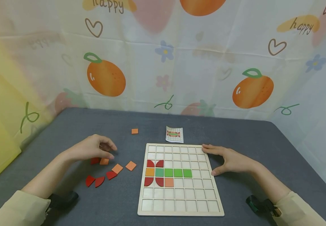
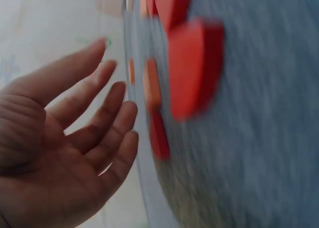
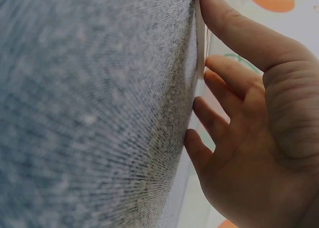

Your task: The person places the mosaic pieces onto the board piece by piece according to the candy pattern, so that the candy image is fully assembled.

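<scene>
My left hand point(image 1: 95, 147) hovers above the loose tiles on the left, its fingers loosely bent and holding nothing. Just under it lie an orange square tile point(image 1: 104, 161) and a red tile point(image 1: 95, 161). In the left wrist view the palm of the left hand point(image 2: 65, 148) is bare, with blurred red and orange pieces beyond the fingers. A pale grid board point(image 1: 181, 214) carries red quarter-round tiles point(image 1: 159, 181), a row of green tiles point(image 1: 178, 173) and an orange tile point(image 1: 169, 182). My right hand point(image 1: 230, 160) rests with extended fingers and thumb against the board's right edge.
Nearer me lie red quarter-round pieces point(image 1: 99, 181), and orange squares point(image 1: 130, 165) lie between them and the board. One orange square point(image 1: 134, 131) sits farther back. A small printed pattern card point(image 1: 174, 134) stands behind the board. A patterned curtain point(image 1: 163, 75) borders the dark table point(image 1: 109, 207).
</scene>
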Action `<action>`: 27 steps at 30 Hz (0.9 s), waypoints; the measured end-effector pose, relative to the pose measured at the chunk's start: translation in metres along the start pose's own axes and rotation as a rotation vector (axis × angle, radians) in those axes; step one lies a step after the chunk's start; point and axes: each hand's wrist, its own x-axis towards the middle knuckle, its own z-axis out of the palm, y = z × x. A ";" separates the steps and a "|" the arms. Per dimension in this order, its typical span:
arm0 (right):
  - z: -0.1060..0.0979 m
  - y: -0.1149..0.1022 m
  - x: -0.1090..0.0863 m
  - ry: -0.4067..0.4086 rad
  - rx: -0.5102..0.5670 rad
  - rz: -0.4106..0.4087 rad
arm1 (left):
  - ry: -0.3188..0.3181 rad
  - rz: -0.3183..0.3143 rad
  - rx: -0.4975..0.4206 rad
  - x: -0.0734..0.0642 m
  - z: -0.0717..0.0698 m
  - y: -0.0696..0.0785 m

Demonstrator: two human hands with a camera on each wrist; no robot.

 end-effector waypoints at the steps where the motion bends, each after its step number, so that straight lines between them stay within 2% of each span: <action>1: 0.000 0.000 0.000 -0.001 0.002 -0.002 | -0.024 -0.010 -0.003 -0.002 -0.002 -0.004; 4: 0.001 0.000 0.001 -0.002 0.004 -0.006 | -0.076 -0.022 -0.008 -0.006 -0.006 -0.014; 7: 0.001 0.000 0.001 -0.003 0.006 -0.005 | -0.097 -0.016 -0.023 -0.009 -0.007 -0.021; 13: 0.001 0.001 0.001 -0.001 0.003 -0.010 | -0.088 0.003 -0.037 -0.009 -0.004 -0.025; 20: 0.001 0.001 0.001 0.000 0.005 -0.019 | -0.077 -0.004 -0.033 -0.006 -0.004 -0.029; 27: 0.001 0.001 0.000 -0.003 0.020 -0.018 | -0.074 0.026 -0.059 -0.005 -0.003 -0.028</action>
